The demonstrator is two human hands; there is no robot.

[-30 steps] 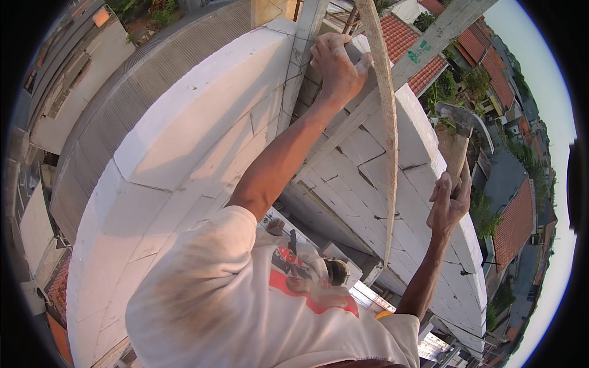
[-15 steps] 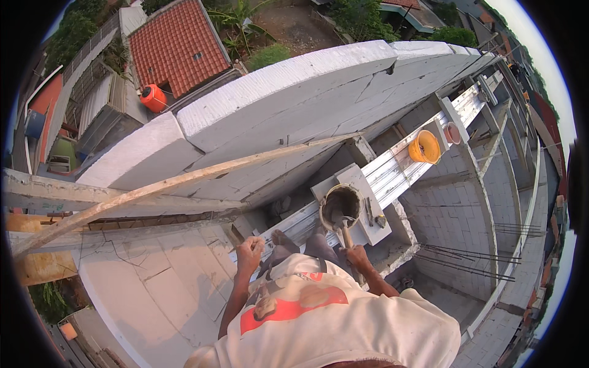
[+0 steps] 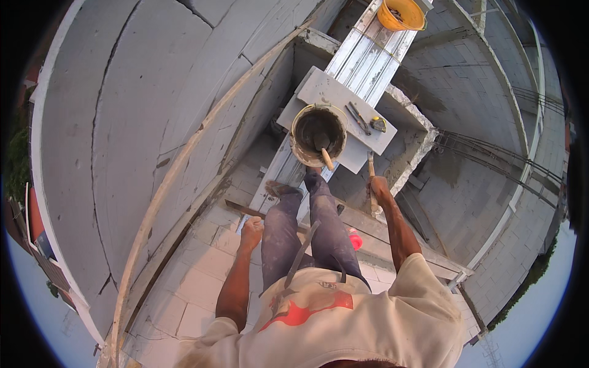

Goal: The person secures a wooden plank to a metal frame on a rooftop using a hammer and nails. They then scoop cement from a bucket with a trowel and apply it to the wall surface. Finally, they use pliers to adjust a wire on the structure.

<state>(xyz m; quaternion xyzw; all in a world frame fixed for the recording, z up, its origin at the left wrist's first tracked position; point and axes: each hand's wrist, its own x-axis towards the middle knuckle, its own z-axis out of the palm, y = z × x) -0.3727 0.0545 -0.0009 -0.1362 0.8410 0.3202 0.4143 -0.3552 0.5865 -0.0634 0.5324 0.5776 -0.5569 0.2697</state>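
Observation:
My right hand (image 3: 379,187) is closed around a wooden-handled tool (image 3: 371,164), held upright beside the bucket; its small greyish head is too small to identify. My left hand (image 3: 251,233) is a loose fist beside my left knee, and whatever may be inside it is hidden. Between the hands and farther off, a mortar bucket (image 3: 299,147) stands on pale boards. Inside it rests a trowel (image 3: 327,159), wooden handle toward me, blade in grey mortar. Right of the bucket, pliers (image 3: 358,118) and a yellow-black tape measure (image 3: 378,125) lie on a board (image 3: 331,92).
A metal plank (image 3: 368,61) runs away from me, carrying a yellow bucket (image 3: 400,17) with things in it. A block wall (image 3: 141,92) rises at left, with a long wooden pole (image 3: 178,165) along it. Rebar (image 3: 485,150) juts at right. Deep openings flank the plank.
The view has tilted downward, showing my legs and more of the wall. My right hand has moved right, away from the bucket and the trowel's handle. My left hand stays closed.

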